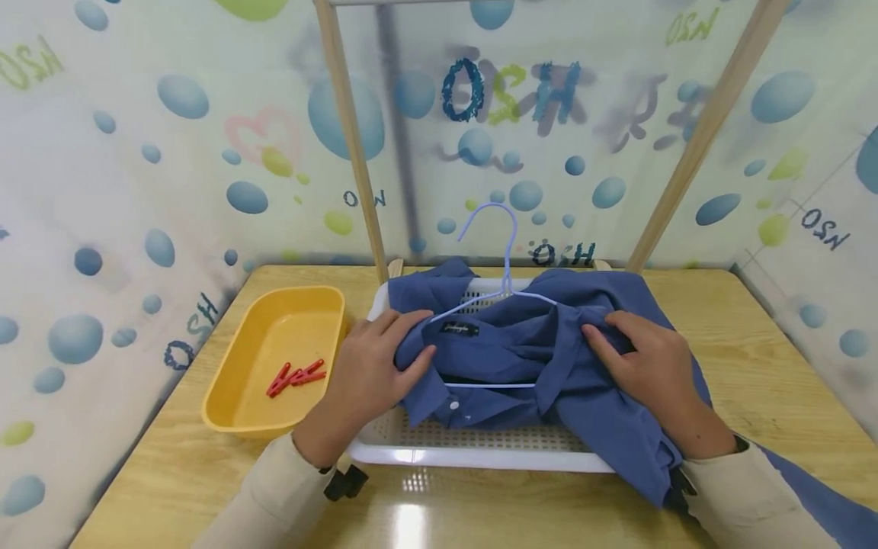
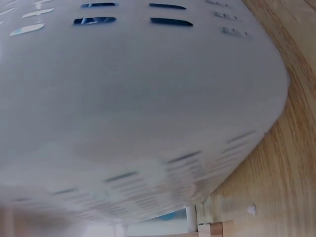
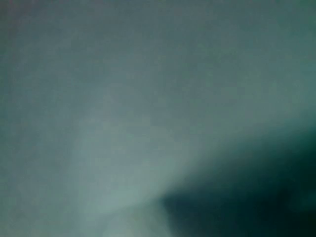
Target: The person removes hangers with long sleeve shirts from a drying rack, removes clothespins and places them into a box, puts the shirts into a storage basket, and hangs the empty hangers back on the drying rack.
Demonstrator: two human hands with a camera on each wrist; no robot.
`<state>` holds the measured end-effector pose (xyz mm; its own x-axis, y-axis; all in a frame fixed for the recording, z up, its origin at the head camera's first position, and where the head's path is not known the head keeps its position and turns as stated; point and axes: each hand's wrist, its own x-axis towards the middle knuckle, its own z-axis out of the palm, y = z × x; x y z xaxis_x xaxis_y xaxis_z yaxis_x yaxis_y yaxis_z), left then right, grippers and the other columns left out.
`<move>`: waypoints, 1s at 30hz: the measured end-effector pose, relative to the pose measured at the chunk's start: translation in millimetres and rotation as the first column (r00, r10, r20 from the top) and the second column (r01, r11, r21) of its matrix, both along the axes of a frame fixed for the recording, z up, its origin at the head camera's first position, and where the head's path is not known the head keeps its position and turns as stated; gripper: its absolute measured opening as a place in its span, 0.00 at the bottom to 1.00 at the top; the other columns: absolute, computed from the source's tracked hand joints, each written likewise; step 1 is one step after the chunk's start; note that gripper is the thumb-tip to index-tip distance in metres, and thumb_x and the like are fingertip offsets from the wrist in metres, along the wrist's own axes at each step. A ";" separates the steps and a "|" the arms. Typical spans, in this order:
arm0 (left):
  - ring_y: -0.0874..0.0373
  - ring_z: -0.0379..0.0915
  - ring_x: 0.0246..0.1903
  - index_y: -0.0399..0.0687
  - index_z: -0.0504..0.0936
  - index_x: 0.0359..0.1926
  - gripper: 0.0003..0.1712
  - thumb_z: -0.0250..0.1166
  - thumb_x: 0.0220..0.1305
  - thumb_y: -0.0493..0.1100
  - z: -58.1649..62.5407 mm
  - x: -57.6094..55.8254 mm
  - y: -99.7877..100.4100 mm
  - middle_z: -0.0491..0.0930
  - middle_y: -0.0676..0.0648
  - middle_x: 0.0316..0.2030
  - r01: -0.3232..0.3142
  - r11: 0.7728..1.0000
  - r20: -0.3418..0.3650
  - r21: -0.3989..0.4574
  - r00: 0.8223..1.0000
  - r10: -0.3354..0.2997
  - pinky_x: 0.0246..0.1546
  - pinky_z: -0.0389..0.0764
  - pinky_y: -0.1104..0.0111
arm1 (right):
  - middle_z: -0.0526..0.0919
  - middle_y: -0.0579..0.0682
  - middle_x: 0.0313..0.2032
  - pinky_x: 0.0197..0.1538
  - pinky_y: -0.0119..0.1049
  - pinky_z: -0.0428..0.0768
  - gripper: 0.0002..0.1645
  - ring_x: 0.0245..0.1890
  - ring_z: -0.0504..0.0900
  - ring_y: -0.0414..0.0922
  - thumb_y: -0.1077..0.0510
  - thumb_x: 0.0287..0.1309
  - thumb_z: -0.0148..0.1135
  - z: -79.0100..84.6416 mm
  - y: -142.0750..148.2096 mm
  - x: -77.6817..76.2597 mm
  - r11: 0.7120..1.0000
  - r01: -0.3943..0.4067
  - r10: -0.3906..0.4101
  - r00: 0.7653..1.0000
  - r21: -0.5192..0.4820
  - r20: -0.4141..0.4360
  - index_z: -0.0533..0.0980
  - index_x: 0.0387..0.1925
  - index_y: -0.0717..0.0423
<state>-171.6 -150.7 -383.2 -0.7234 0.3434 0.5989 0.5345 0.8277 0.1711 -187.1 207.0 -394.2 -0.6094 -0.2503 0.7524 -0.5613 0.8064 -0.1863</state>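
The left hand (image 1: 373,362) is reaching forward and inward, its thumb and fingers pinching one side of the collar of a blue shirt (image 1: 494,351). The right hand (image 1: 648,362) is angling in from the other side, its thumb and bent fingers gripping the shirt's opposite shoulder. The shirt is lying spread between the two hands, and a pale blue hanger (image 1: 507,263) is sitting inside its neck, the hook standing up beyond and between the hands. Beige sleeves (image 1: 274,488) are covering both forearms.

Beneath the hands, a white basket (image 1: 480,457) is resting on a wood-grain table (image 1: 171,457); the left wrist view is showing its slotted side, while the right wrist view is too blurred to read. Just left of the left hand, a yellow tray (image 1: 264,328) is holding red clothespins (image 1: 280,380). Past both hands, a wooden frame (image 1: 706,137) is rising at the table's far side, before a white wall (image 1: 583,46) bearing blue and green spots and lettering.
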 end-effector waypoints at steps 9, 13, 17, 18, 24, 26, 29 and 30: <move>0.53 0.82 0.34 0.51 0.82 0.55 0.21 0.69 0.62 0.49 3.5 0.1 -1.6 0.87 0.47 0.41 0.019 0.999 -0.062 0.033 0.998 -0.017 0.39 0.73 0.61 | 0.81 0.54 0.19 0.22 0.39 0.73 0.15 0.15 0.72 0.40 0.52 0.61 0.64 4.0 3.0 1.7 1.000 0.023 -0.023 1.000 0.015 -0.004 0.79 0.29 0.61; 0.51 0.84 0.38 0.51 0.80 0.59 0.24 0.68 0.63 0.48 6.7 1.4 -4.4 0.88 0.45 0.44 0.017 0.999 -0.080 0.047 0.997 -0.013 0.41 0.74 0.60 | 0.74 0.49 0.16 0.20 0.31 0.64 0.14 0.14 0.66 0.36 0.53 0.61 0.64 9.5 4.4 2.7 1.000 0.019 -0.019 1.000 0.004 0.000 0.78 0.27 0.60; 0.52 0.82 0.34 0.53 0.80 0.59 0.23 0.68 0.62 0.47 11.6 4.9 -5.7 0.86 0.46 0.41 -0.002 1.000 -0.083 0.028 0.997 0.005 0.40 0.74 0.60 | 0.72 0.48 0.15 0.19 0.29 0.61 0.13 0.14 0.64 0.36 0.54 0.59 0.66 13.6 6.0 4.5 1.000 0.029 -0.029 1.000 0.007 0.011 0.77 0.25 0.60; 0.52 0.81 0.34 0.53 0.80 0.58 0.23 0.69 0.62 0.47 12.9 5.8 -5.8 0.85 0.46 0.40 -0.005 1.000 -0.080 0.024 0.997 0.007 0.40 0.73 0.60 | 0.72 0.48 0.15 0.19 0.29 0.61 0.13 0.14 0.64 0.36 0.54 0.59 0.66 14.3 6.2 4.7 1.000 0.030 -0.030 0.999 0.007 0.012 0.77 0.25 0.60; 0.52 0.82 0.37 0.54 0.84 0.53 0.17 0.68 0.62 0.42 17.9 9.8 -4.2 0.83 0.47 0.43 0.021 0.999 -0.072 0.030 0.997 -0.019 0.40 0.74 0.59 | 0.72 0.49 0.15 0.19 0.30 0.61 0.15 0.14 0.64 0.36 0.53 0.61 0.64 16.0 7.4 5.6 0.999 0.036 -0.036 0.999 0.007 0.010 0.77 0.25 0.61; 0.52 0.82 0.38 0.54 0.85 0.51 0.15 0.67 0.63 0.42 17.8 10.2 -3.8 0.83 0.47 0.42 0.021 0.999 -0.073 0.030 0.997 -0.018 0.41 0.74 0.59 | 0.72 0.49 0.15 0.19 0.30 0.61 0.18 0.13 0.64 0.37 0.51 0.63 0.62 16.0 8.0 5.7 0.999 0.039 -0.039 0.999 0.009 0.000 0.77 0.25 0.61; 0.52 0.82 0.38 0.51 0.87 0.46 0.10 0.66 0.63 0.41 16.3 10.6 -3.9 0.83 0.47 0.41 -0.002 0.999 -0.070 0.034 0.998 0.005 0.43 0.74 0.57 | 0.73 0.50 0.15 0.19 0.31 0.61 0.23 0.13 0.65 0.37 0.46 0.67 0.58 15.5 9.2 5.8 0.999 0.038 -0.038 0.999 0.015 -0.019 0.77 0.25 0.62; 0.51 0.82 0.38 0.50 0.87 0.44 0.09 0.66 0.63 0.42 15.7 10.7 -4.1 0.84 0.47 0.40 -0.015 0.999 -0.068 0.035 0.998 0.018 0.43 0.74 0.57 | 0.72 0.50 0.15 0.19 0.31 0.61 0.25 0.13 0.65 0.37 0.45 0.68 0.56 15.0 9.7 5.9 0.999 0.039 -0.038 0.999 0.016 -0.025 0.77 0.25 0.62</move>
<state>-160.9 -154.8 -367.5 -0.6858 0.3099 0.6585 0.5322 0.8307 0.1634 -181.2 216.7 -379.2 -0.6003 -0.2394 0.7631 -0.5339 0.8303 -0.1595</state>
